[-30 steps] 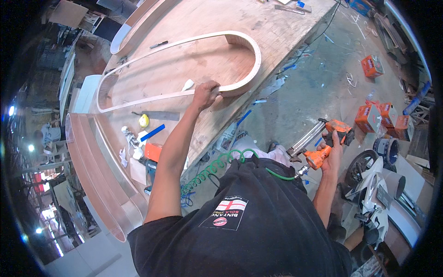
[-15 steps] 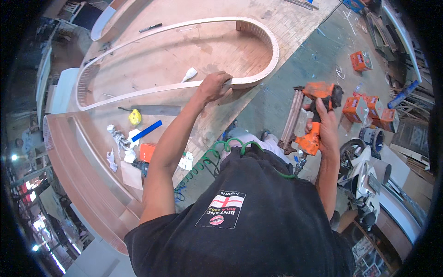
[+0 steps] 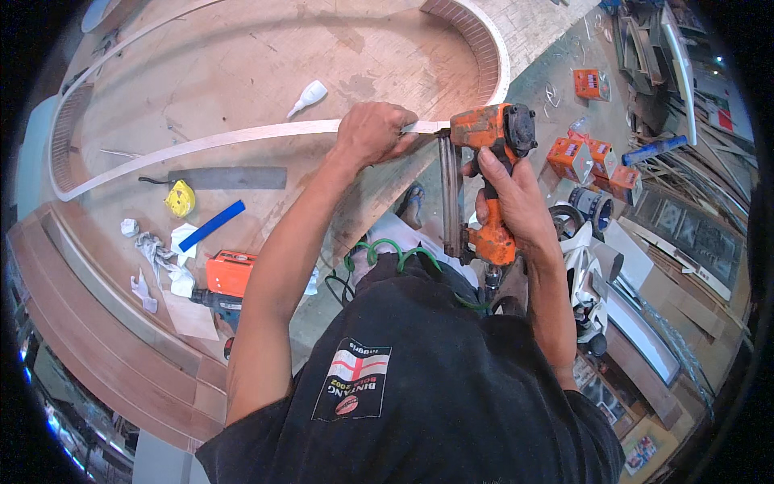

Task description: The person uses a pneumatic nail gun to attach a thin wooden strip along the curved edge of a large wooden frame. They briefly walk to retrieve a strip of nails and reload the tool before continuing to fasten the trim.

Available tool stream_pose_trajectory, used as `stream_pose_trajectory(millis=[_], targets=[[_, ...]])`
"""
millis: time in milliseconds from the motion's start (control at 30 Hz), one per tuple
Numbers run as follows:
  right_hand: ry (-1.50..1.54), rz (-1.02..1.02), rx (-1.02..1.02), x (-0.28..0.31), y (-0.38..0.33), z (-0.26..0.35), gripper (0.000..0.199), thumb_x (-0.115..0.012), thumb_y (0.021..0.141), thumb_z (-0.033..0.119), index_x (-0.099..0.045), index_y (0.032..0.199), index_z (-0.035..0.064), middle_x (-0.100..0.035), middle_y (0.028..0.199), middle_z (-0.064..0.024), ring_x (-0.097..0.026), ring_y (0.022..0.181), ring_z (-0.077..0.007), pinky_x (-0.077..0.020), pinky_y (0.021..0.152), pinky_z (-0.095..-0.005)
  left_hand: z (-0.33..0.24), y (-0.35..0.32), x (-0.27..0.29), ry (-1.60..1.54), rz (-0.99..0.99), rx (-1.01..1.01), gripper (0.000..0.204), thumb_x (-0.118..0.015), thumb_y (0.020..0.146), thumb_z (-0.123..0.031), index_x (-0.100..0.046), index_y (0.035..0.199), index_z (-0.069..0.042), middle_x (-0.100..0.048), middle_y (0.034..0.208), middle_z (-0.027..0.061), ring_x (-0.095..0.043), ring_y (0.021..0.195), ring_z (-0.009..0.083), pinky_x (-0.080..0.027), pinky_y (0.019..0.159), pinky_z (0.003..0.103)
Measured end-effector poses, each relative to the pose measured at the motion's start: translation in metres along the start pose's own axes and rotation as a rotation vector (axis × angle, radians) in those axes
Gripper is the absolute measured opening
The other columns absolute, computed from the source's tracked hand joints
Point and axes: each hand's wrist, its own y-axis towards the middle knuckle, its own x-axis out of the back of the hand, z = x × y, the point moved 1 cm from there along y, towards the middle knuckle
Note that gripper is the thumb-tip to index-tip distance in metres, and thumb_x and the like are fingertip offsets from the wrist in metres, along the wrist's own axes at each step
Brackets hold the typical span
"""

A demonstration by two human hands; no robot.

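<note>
A long oval wooden frame [image 3: 274,131], with a pale rim and slotted curved ends, stands on the plywood worktop. My left hand [image 3: 373,135] is closed over its near rim. My right hand [image 3: 518,202] grips the handle of an orange and black nail gun [image 3: 481,127]. The gun's nose is at the near rim, just right of my left hand; whether it touches cannot be made out. A coiled green air hose [image 3: 387,245] runs by my shirt toward the gun's lower end. Inside the frame, near my left hand, lies a white squeeze bottle [image 3: 308,97].
On the worktop lie a hand saw blade [image 3: 230,177], a yellow tape measure [image 3: 180,200], a blue strip [image 3: 211,226], crumpled rags and an orange power tool [image 3: 230,273]. Curved wooden panels [image 3: 105,323] line the left. Orange boxes [image 3: 591,84] and a motorbike [image 3: 584,282] stand right.
My right hand has brought the nail gun left and up to the frame's rim. My left hand stays on the rim. The whole view has shifted closer to the worktop.
</note>
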Motion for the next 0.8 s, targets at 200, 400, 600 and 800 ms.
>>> stream_pose_trajectory(millis=[200,400,600,800], targets=[[-0.062,0.006,-0.004,-0.015,0.007,0.007,0.045,-0.058,0.108,0.041,-0.057,0.125,0.0000,-0.066,0.102,-0.0090,-0.055,0.052,-0.0082,-0.0426,0.045,-0.0223,0.002,0.000,-0.002,-0.063,-0.059,-0.012,0.014,-0.076,0.081,-0.026,-0.072,0.083,-0.013,-0.069,0.075,0.0152,-0.070,0.076,0.0385,-0.056,0.067,0.051],[-0.097,-0.033,-0.020,-0.021,0.007,0.010,0.044,-0.058,0.107,0.041,-0.058,0.119,-0.0017,-0.067,0.097,-0.0084,-0.055,0.051,-0.0082,-0.0420,0.044,-0.0227,0.002,0.001,-0.004,-0.066,-0.049,0.004,0.014,-0.077,0.080,-0.025,-0.072,0.080,-0.011,-0.069,0.074,0.0161,-0.070,0.075,0.0395,-0.056,0.066,0.051],[-0.085,-0.028,-0.027,-0.024,0.009,0.009,0.044,-0.059,0.107,0.041,-0.058,0.117,-0.0020,-0.068,0.097,-0.0092,-0.054,0.050,-0.0083,-0.0419,0.044,-0.0230,0.000,0.001,-0.002,-0.067,-0.048,-0.010,0.017,-0.077,0.081,-0.026,-0.071,0.079,-0.010,-0.070,0.074,0.0156,-0.071,0.076,0.0397,-0.056,0.067,0.051],[-0.101,-0.029,-0.022,-0.024,0.009,0.006,0.046,-0.060,0.106,0.042,-0.056,0.121,-0.0018,-0.067,0.099,-0.0098,-0.055,0.052,-0.0084,-0.0428,0.044,-0.0236,0.000,0.001,-0.004,-0.060,-0.061,-0.011,0.017,-0.077,0.081,-0.026,-0.072,0.079,-0.011,-0.070,0.075,0.0158,-0.071,0.076,0.0395,-0.057,0.068,0.051]])
